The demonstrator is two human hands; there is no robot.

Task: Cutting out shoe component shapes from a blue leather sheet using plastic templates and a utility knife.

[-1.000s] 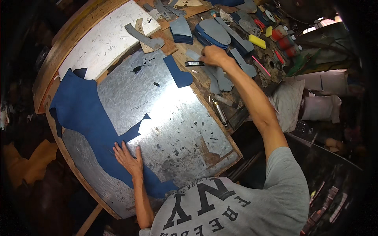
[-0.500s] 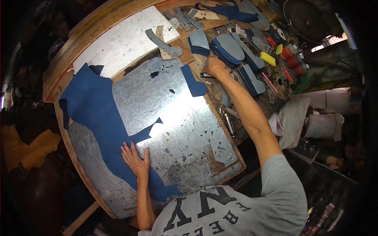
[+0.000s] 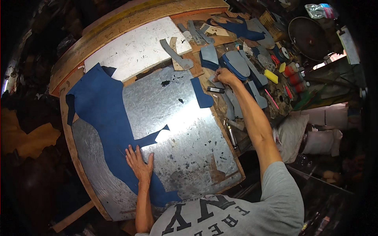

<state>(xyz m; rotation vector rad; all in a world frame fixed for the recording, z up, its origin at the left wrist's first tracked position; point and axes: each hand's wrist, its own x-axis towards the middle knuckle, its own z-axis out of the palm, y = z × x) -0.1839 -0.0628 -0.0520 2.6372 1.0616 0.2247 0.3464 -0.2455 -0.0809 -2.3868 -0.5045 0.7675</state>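
your left hand [image 3: 139, 167] rests spread flat on the irregular blue leather-like sheet [image 3: 106, 114] – long axis running along the left edge of the metal-topped board [image 3: 191, 163]. your right hand [image 3: 224, 76], bunched, sits past its far right corner – hold undeterminable.

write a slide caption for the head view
Left hand resting on a blue sheet, right hand beside stacked grey-topped blue pieces.

Sheet [image 3: 104, 106] on board [image 3: 189, 157] (bottles [image 3: 296, 78] right of it)
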